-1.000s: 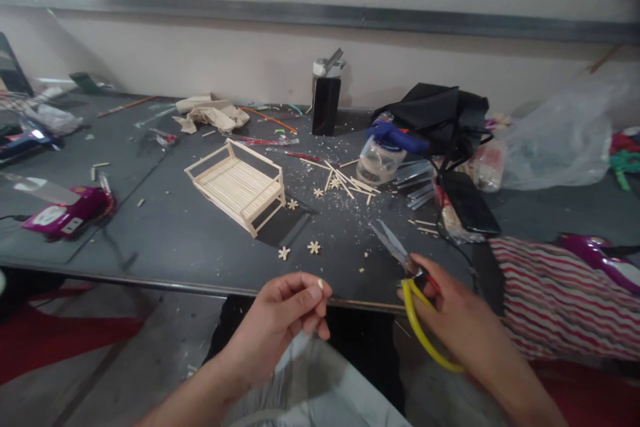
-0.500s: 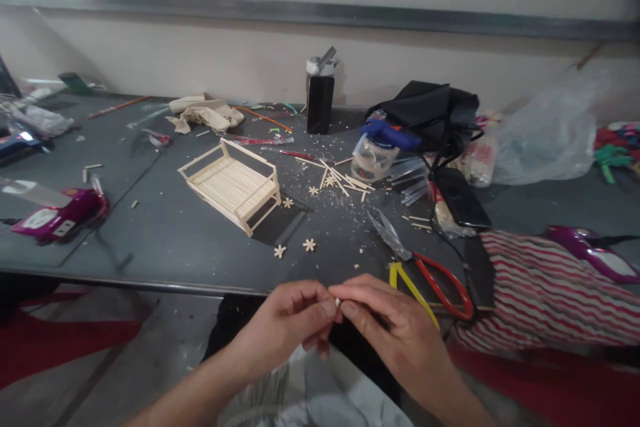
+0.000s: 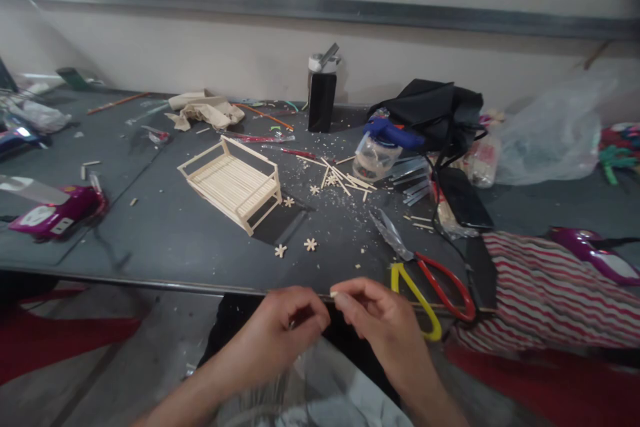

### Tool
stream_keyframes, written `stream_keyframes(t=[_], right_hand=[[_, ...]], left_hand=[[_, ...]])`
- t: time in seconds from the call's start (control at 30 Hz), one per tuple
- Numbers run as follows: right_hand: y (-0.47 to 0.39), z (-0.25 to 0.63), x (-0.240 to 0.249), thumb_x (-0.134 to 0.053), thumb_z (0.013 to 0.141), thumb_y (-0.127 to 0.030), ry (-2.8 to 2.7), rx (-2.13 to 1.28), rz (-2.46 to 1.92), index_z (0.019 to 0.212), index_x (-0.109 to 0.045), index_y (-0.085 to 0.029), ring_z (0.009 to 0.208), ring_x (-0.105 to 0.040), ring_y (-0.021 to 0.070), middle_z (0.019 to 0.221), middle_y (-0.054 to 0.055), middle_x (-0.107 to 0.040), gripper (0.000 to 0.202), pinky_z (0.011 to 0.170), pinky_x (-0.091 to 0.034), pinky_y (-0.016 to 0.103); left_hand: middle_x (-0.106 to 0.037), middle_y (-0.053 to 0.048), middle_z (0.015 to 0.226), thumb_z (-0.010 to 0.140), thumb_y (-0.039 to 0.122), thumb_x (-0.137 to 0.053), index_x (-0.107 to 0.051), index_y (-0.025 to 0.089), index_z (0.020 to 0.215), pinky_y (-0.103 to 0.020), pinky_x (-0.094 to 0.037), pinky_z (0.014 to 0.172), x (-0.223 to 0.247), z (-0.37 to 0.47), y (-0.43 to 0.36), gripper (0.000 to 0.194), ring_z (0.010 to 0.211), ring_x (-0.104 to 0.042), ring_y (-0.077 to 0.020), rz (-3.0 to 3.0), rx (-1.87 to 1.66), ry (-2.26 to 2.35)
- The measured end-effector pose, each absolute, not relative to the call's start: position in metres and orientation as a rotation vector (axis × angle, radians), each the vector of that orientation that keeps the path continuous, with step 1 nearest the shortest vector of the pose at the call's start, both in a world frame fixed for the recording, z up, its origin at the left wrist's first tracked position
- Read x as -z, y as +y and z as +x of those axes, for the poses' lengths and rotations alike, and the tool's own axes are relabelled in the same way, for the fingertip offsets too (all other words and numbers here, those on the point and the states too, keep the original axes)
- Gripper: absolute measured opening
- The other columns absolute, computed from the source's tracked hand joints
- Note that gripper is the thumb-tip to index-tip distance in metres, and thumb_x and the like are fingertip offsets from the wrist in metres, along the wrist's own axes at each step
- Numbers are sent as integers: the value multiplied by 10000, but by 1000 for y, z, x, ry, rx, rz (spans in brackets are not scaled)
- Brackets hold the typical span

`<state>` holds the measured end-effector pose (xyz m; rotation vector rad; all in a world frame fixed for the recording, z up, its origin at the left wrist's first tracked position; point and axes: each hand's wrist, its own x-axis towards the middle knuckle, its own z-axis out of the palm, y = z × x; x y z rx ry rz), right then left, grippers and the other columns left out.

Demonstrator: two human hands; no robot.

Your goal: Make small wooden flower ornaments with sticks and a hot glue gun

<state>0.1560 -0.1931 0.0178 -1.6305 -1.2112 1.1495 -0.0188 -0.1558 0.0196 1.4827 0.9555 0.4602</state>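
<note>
Between the thumb and fingertips of my right hand (image 3: 373, 313) is a tiny pale wooden piece (image 3: 334, 294); its exact shape is too small to tell. My left hand (image 3: 287, 320) is just beside it, thumb and fingers pinched together, and whatever they hold is hidden. Both hands are at the table's front edge, above my lap. Past them lie small wooden star shapes, one (image 3: 311, 245) in front of my hands and another (image 3: 281, 251) left of it. A little tray-like frame of wooden sticks (image 3: 230, 183) stands farther back on the left.
Scissors (image 3: 420, 267) with red and yellow handles lie right of my hands, partly over the edge. Loose sticks (image 3: 345, 177) and crumbs are scattered mid-table. A blue glue gun (image 3: 393, 133) rests on a clear tub. Purple glue guns lie at left (image 3: 60, 213) and right (image 3: 590, 253). A bottle (image 3: 321, 93) stands behind.
My hands have parted slightly; before, their fingertips met around the small wooden piece. It now stays in my right fingertips. The things on the table have not moved.
</note>
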Motion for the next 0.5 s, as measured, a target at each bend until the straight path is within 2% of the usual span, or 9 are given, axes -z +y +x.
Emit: stream_keyframes(t=[0.1,0.2,0.3,0.43,0.5], right_hand=[[-185,160,-7,-586,893,-263,-1574,-688,-1696,816,-687,-199,696,-593,165,746,16,-650,143,653,-436,281],[-178,163,3,-581,910,-187,-1822,-391,-1745,811,-668,-195,780,-601,196,787,24,-666,132,723,-422,314],[-175,165,7,-594,918,-194,-1925,-279,-1783,845,-679,-201,805,-611,208,815,25,-680,112,744,-423,327],[-175,172,0,-635,894,-197,-1958,-275,-1779,921,-691,-201,817,-640,208,837,20,-693,62,738,-449,321],[-174,179,-11,-623,901,-198,-1948,-298,-1746,919,-686,-203,797,-650,190,840,15,-695,66,717,-465,300]], left_hand=[[-605,2,727,744,94,-617,-626,164,751,-236,-377,623,-12,-28,-158,71,669,-540,-126,1915,-357,938],[-606,-21,745,799,158,-623,-618,159,724,-243,-377,618,-9,-38,-155,75,685,-564,-143,2129,-332,940],[-581,-29,738,875,152,-500,-580,162,682,-236,-381,593,-15,-50,-146,210,663,-562,-134,2215,-388,973],[-554,-13,778,814,80,-468,-548,179,748,-229,-403,581,-26,-67,-130,143,629,-543,-117,2212,-518,1191],[-562,-13,803,820,96,-471,-565,183,803,-234,-421,580,-26,-72,-122,129,625,-552,-119,2212,-577,1296]])
